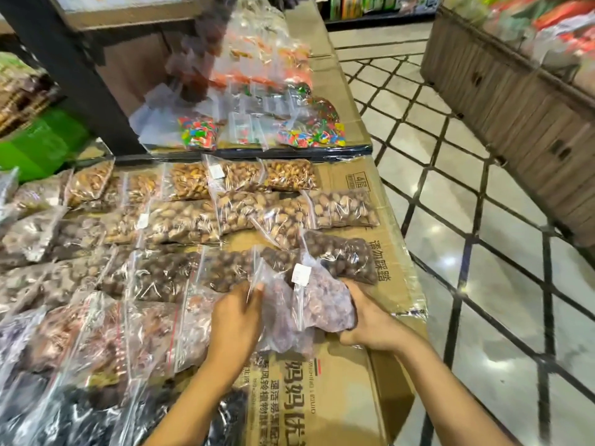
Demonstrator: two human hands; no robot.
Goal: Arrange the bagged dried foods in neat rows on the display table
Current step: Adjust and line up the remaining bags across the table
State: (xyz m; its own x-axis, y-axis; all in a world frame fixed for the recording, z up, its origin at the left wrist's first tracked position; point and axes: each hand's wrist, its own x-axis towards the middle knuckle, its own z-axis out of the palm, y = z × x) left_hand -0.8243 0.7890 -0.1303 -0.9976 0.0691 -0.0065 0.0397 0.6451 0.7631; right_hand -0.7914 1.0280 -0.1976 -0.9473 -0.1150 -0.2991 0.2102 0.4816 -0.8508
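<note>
Both my hands hold one clear zip bag of brownish-purple dried food (317,304) with a white label, just above the cardboard-covered display table (351,391). My left hand (236,320) grips the bag's left, crumpled plastic end. My right hand (370,323) clasps its right end from underneath. Right behind it lie dark brown nut bags (341,255). Rows of lighter nut bags (289,175) fill the table further back and to the left.
Bags of coloured sweets (199,132) lie on a farther cardboard section. A dark shelf post (74,78) rises at the back left beside a green box (42,143). The tiled aisle floor (483,252) runs along the right, with a wooden display stand (515,101) beyond.
</note>
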